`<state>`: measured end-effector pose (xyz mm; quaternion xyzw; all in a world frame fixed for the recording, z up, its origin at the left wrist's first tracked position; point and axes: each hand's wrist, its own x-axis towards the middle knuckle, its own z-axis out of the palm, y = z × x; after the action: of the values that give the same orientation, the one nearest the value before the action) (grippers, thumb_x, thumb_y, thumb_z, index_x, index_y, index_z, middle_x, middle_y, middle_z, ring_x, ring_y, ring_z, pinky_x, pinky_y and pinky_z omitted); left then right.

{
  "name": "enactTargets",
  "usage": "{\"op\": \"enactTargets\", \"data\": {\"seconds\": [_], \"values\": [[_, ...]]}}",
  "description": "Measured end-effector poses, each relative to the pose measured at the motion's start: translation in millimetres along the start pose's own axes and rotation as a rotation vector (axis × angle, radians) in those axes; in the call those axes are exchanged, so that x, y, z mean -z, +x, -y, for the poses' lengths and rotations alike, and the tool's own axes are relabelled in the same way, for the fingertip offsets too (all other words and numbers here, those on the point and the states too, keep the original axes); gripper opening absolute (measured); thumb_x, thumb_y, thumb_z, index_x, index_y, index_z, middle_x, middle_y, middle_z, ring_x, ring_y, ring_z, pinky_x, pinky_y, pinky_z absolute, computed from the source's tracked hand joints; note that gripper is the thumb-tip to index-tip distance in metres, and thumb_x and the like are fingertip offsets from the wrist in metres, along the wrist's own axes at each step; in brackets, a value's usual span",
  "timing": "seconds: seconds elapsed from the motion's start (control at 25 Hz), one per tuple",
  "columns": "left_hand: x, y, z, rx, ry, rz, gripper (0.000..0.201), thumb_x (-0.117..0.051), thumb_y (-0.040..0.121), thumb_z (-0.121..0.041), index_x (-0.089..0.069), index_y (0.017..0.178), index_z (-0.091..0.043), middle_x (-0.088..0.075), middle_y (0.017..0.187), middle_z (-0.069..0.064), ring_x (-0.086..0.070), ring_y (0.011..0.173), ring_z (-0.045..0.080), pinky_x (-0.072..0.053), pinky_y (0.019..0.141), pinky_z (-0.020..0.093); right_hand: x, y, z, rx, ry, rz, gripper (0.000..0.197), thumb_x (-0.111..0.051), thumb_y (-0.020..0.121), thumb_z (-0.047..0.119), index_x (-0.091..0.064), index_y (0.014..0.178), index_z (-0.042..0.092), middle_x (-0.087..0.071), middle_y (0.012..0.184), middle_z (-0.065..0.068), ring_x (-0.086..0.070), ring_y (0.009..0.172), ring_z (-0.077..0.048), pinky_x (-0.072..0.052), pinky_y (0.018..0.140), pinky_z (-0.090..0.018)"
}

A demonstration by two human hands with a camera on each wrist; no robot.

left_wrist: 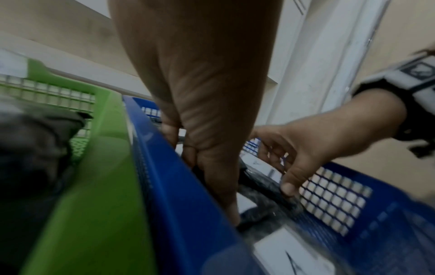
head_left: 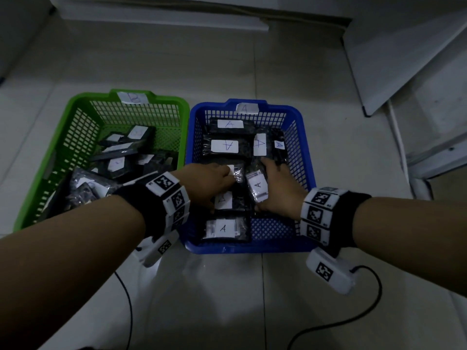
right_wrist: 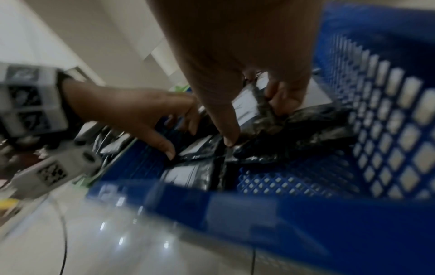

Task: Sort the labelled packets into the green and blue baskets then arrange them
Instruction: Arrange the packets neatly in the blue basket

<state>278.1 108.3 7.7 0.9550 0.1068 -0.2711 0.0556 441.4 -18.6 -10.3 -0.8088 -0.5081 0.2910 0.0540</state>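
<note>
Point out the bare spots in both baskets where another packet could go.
Blue basket: bare mesh shows in the near right corner, between the nearest A packet, the right wall and the right hand. Elsewhere packets cover the floor, and the left hand is in there too. Green basket: the far right corner, beyond the packet heap, is bare.

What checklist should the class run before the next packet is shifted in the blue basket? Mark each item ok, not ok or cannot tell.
1. Both hands inside the blue basket: ok.
2. Right hand holds the tilted A packet by its ends: ok.
3. Left hand has a firm hold on a packet: cannot tell.
4. Visible blue-basket labels read A: ok.
5. Bare space at the near right corner: ok.
6. Green basket packets lie tidy: not ok.
</note>
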Motion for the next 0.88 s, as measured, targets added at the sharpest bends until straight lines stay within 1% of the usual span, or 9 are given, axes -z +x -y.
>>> {"op": "enactTargets", "data": {"seconds": [0.04,0.12,0.2,0.36,0.44,0.52,0.64,0.76,0.88], "values": [[2,0,4,-0.002,-0.014,-0.029,0.054,-0.064,0.082,-0.039,-0.044,0.128,-0.018,-0.043,0.127,0.004,-0.047,0.116,0.024,-0.050,0.087,0.041,4,0,-2,-0.003,0.064,0.009,0.102,-0.085,0.062,0.027,-0.024,0.142,0.014,-0.044,0.130,-0.016,-0.050,0.116,-0.031,-0.048,0.095,-0.039],[7,-3,14,0.010,-0.071,-0.151,0.032,-0.057,0.087,-0.034,-0.054,0.114,-0.018,-0.047,0.120,0.004,-0.049,0.112,0.023,-0.048,0.086,0.038,15,-3,-7,-0.034,0.121,0.048,0.066,-0.080,0.071,0.022,-0.043,0.125,0.009,-0.058,0.107,-0.007,-0.058,0.093,-0.021,-0.049,0.072,-0.031],[11,-4,25,0.033,-0.124,-0.242,0.030,-0.059,0.086,-0.031,-0.056,0.115,-0.019,-0.045,0.124,0.004,-0.047,0.114,0.024,-0.047,0.089,0.039,23,-7,-11,-0.096,0.182,0.048,0.035,-0.074,0.077,0.021,-0.051,0.103,0.012,-0.057,0.081,0.001,-0.054,0.072,-0.015,-0.041,0.058,-0.025],[10,1,33,0.058,-0.161,-0.162,0.039,-0.061,0.086,-0.023,-0.053,0.124,-0.022,-0.045,0.135,0.003,-0.045,0.121,0.024,-0.046,0.095,0.042,32,-13,-14,-0.164,0.410,-0.097,0.013,-0.061,0.083,0.013,-0.054,0.082,0.002,-0.052,0.072,-0.004,-0.049,0.067,-0.019,-0.038,0.061,-0.028],[10,5,32,0.077,-0.139,-0.151,0.045,-0.065,0.082,-0.028,-0.052,0.125,-0.024,-0.046,0.131,0.004,-0.046,0.120,0.026,-0.046,0.094,0.042,36,-21,-11,-0.153,0.393,-0.076,0.015,-0.061,0.083,0.015,-0.051,0.073,0.010,-0.050,0.067,0.000,-0.047,0.062,-0.014,-0.036,0.056,-0.026],[10,8,31,0.088,-0.087,-0.149,0.050,-0.069,0.078,-0.033,-0.050,0.123,-0.024,-0.047,0.127,0.005,-0.047,0.116,0.027,-0.045,0.093,0.042,40,-28,-8,-0.068,0.264,0.111,0.008,-0.064,0.082,0.016,-0.056,0.082,0.018,-0.054,0.071,0.003,-0.053,0.067,-0.014,-0.043,0.061,-0.027],[11,9,26,0.105,-0.047,-0.139,0.051,-0.069,0.076,-0.035,-0.047,0.121,-0.024,-0.046,0.124,0.004,-0.050,0.111,0.025,-0.041,0.091,0.040,41,-33,-3,0.108,-0.069,0.367,0.023,-0.064,0.081,0.014,-0.061,0.103,0.021,-0.064,0.087,0.005,-0.063,0.081,-0.015,-0.053,0.071,-0.026],[12,10,22,0.122,-0.026,-0.118,0.054,-0.070,0.076,-0.035,-0.044,0.122,-0.025,-0.044,0.125,0.004,-0.052,0.110,0.025,-0.040,0.092,0.041,35,-31,-4,0.179,-0.351,0.403,0.039,-0.061,0.083,0.013,-0.059,0.122,0.014,-0.063,0.114,-0.005,-0.058,0.103,-0.021,-0.048,0.081,-0.027],[12,11,20,0.134,-0.007,-0.093,0.064,-0.073,0.072,-0.044,-0.040,0.124,-0.025,-0.043,0.125,0.003,-0.051,0.111,0.025,-0.041,0.093,0.042,27,-26,-7,0.203,-0.431,0.383,0.041,-0.055,0.088,0.008,-0.057,0.129,0.012,-0.054,0.125,-0.011,-0.053,0.112,-0.024,-0.041,0.084,-0.025]]}}
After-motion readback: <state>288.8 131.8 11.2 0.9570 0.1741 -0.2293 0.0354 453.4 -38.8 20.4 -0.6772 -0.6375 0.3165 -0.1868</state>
